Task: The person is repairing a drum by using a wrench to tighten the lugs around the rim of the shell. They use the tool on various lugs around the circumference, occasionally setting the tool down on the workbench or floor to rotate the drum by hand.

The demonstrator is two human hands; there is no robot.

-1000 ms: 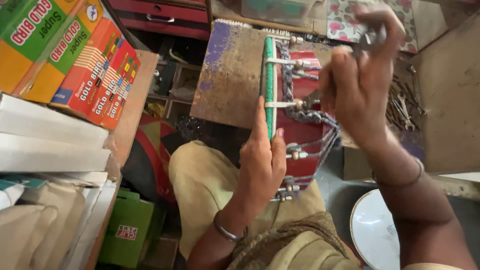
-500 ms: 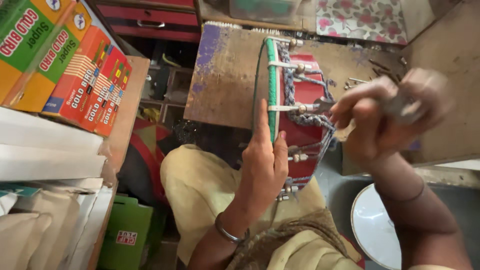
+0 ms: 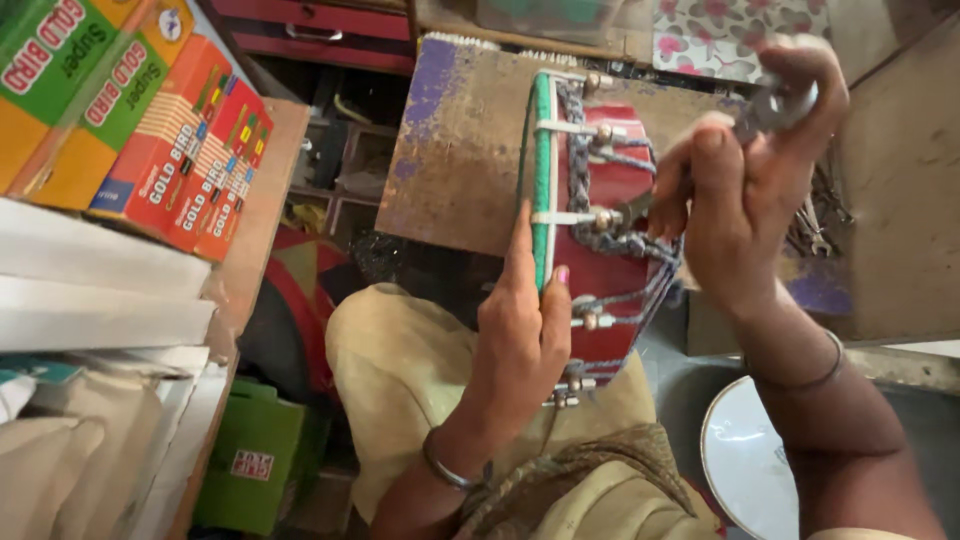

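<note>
While the red drum point(image 3: 610, 250) lies on its side across the person's lap w/ its green-rimmed head pressed to a worn wooden board point(image 3: 460, 150), left hand point(image 3: 520, 330) lays flat against that rim, fingers extended, prob. to brace it. Right hand point(image 3: 745, 170) is up-right of the drum, closed round a small metal tool point(image 3: 780, 100), apparently to work the lacing hooks. Red/green cartons point(image 3: 150, 130) far left of drum; white round plate point(image 3: 750, 460) below-right.

Worn wooden board point(image 3: 460, 150) with purple stains serving as a desk, red drum point(image 3: 610, 240) with green rim standing on edge against it, wooden shelf point(image 3: 265, 230) at left carrying red, orange and green cardboard boxes point(image 3: 170, 150), white stacked packets point(image 3: 90, 290) below.
</note>
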